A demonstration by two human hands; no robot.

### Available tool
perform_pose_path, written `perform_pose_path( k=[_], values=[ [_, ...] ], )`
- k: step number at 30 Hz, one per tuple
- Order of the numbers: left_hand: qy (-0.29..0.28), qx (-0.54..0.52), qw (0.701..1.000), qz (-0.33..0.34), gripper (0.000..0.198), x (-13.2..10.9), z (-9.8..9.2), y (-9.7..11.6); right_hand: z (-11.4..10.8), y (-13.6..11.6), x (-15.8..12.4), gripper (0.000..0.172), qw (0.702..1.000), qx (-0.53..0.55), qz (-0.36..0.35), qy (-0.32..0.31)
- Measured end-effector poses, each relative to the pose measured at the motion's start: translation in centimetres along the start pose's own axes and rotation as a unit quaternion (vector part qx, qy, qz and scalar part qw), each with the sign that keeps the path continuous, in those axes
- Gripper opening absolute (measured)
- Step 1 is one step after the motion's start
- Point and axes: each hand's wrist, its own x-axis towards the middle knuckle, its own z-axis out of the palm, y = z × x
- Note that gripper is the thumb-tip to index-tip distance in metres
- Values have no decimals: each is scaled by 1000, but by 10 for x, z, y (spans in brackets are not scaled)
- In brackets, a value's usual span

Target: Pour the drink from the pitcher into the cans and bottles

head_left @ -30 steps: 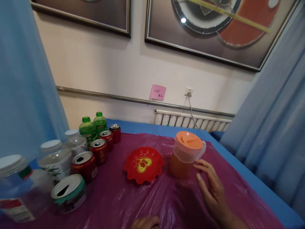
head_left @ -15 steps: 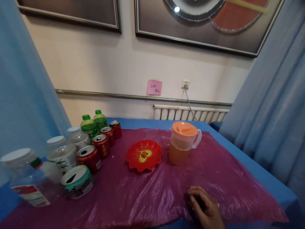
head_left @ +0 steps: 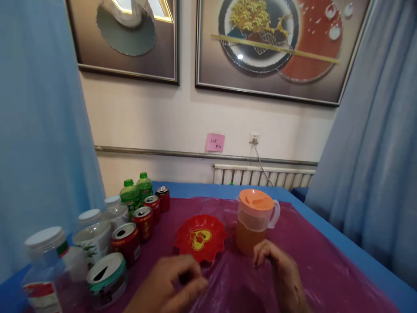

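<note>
My left hand [head_left: 171, 282] is raised over the purple plastic sheet [head_left: 325, 269], just in front of the red scalloped dish [head_left: 200, 237]; its fingers are curled loosely and I see nothing in them. To its right, my right hand [head_left: 280, 271] has its fingers bent downward, close in front of a clear jug [head_left: 256, 219] with an orange lid and orange drink inside. Neither hand touches the dish or the jug.
Along the left stand several opened red cans [head_left: 143, 221], a green-rimmed can [head_left: 106, 278], two green bottles [head_left: 130, 195] and white-capped clear bottles [head_left: 93, 234]. Blue curtains [head_left: 374, 152] hang on both sides. A wall with pictures, a pink note [head_left: 215, 142] and a radiator lies behind the table.
Both hands have come up into view nearer the dish and jug; half a second ago only the right hand showed, low at the table's front edge. The camera has tilted up.
</note>
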Motion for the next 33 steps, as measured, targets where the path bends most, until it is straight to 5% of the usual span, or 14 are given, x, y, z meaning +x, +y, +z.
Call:
perform_pose_path(
  k=[4,9,12,18,28,33],
  values=[
    [185,-130,974,14,69,44,-28,13,38,-18,59,79,990,140,3,23],
    [252,-199,947,27,76,75,-34,15,78,-8,98,81,979,188,18,74],
    [263,-254,931,-2,76,100,-27,0,89,7,111,82,975,196,55,87],
    [236,-344,887,-198,73,145,-9,-58,100,43,121,84,955,193,195,110],
    [240,-342,889,-188,72,139,3,-68,102,63,111,83,950,202,222,87],
    [228,-266,913,-209,75,137,15,-75,108,66,110,82,951,196,227,74]
  ],
)
